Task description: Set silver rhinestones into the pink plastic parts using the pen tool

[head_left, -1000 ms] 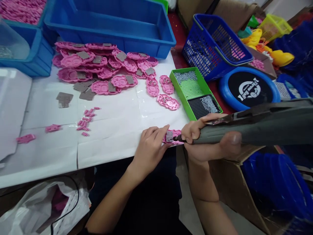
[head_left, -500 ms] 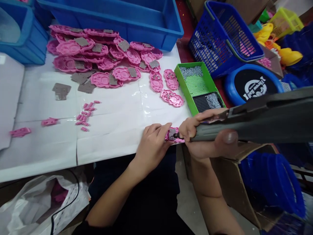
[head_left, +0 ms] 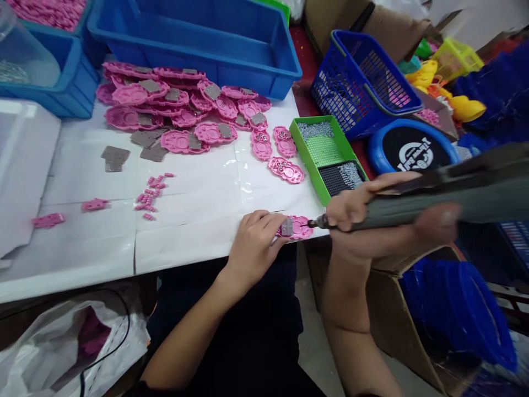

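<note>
My left hand [head_left: 258,240] pinches the left end of a pink plastic shell [head_left: 305,227] at the table's front edge. A grey metal plate [head_left: 286,227] sits in that shell beside my fingertips. My right hand [head_left: 355,220] is wrapped round a dark grey electric screwdriver [head_left: 397,212], held nearly level. Its bit [head_left: 314,223] points left, over the shell's right part; whether it touches cannot be made out. Behind my hands stands a green tray [head_left: 326,146] of small screws. Three pink shells lie left of it, among them one with metal parts [head_left: 286,170].
Many pink shells with plates [head_left: 179,141] are heaped before a blue bin [head_left: 198,60]. Loose grey plates [head_left: 114,158] and small pink pieces [head_left: 149,193] lie on the white table. A blue basket [head_left: 359,82] and a round blue disc [head_left: 413,149] stand at the right.
My right hand has drawn the screwdriver to the right, so its bit has left the metal plate. My left hand stays on the shell. The view has shifted slightly.
</note>
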Motion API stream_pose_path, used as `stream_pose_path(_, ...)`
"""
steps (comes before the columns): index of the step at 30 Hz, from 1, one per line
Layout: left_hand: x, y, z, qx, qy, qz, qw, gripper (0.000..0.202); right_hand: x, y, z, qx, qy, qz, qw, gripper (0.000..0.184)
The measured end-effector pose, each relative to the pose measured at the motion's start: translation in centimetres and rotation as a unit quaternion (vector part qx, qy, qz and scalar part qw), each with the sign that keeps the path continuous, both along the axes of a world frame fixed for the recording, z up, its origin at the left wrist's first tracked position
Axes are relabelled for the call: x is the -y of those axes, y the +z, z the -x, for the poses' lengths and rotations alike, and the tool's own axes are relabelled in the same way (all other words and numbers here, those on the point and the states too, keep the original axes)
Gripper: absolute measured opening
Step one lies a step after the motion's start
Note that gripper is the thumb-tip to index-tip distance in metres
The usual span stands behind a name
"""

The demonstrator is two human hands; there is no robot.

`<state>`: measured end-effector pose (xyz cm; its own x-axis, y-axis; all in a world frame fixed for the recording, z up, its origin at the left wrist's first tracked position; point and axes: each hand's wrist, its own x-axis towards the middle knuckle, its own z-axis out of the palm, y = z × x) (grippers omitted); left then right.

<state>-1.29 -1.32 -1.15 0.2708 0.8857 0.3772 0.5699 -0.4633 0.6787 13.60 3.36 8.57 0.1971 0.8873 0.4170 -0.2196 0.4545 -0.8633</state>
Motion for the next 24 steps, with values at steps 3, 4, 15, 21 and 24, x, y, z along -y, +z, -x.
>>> stream_pose_path(3,0.2,-0.2,0.1,-0.03,-0.011,-0.047,0.998,0.02,-0.9,1.1,-3.6,-0.012,-0.128,-0.021,0.992,0.049)
stream_pose_path(4,0.3,-0.2,0.1,-0.043,-0.017,-0.064,0.997,0.019,-1.4,1.3,-4.8,-0.01,-0.151,-0.03,0.988,0.052)
stream_pose_path(15,0.7,-0.6,0.4,-0.109,-0.031,-0.129,0.985,0.048,-9.1,0.3,-9.7,-0.025,-0.312,-0.024,0.95,0.038)
stream_pose_path(21,0.6,-0.4,-0.6,-0.086,-0.006,-0.162,0.983,0.026,-8.8,0.1,-7.6,-0.039,-0.242,-0.032,0.969,0.04)
stream_pose_path(24,0.5,-0.3,-1.0,-0.085,0.016,-0.177,0.98,0.019,-7.4,0.5,-6.9,-0.028,-0.204,-0.016,0.978,0.048)
